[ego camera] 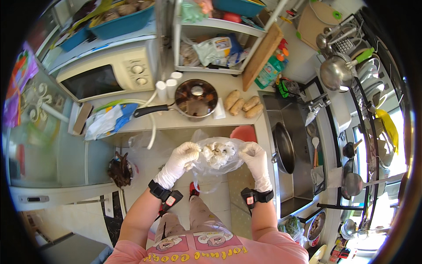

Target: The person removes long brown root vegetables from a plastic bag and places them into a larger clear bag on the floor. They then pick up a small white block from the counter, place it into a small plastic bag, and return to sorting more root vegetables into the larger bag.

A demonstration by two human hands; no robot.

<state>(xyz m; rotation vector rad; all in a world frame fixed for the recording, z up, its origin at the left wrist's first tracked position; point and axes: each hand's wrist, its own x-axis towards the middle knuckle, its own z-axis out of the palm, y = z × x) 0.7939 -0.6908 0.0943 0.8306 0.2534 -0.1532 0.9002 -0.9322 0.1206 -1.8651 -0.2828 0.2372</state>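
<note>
A clear plastic bag (216,170) is stretched between my two gloved hands, above the floor and in front of the counter. Inside or behind its film sits a crumpled whitish bundle (219,153) with a few dark specks; I cannot tell what it is. My left hand (183,156), in a white glove, pinches the bag's left edge. On the opposite side, my right hand (254,161), gloved the same way, grips the right edge. Loose film hangs below the bundle towards my legs. Both wrists carry black strapped devices.
A lidded saucepan (196,100) stands on the counter (178,122), beside several brown tubers (244,104). To the right is a steel sink (290,188) with a black frying pan (284,148). A microwave oven (108,74) occupies the left. A bin (121,170) holding dark scraps stands on the floor.
</note>
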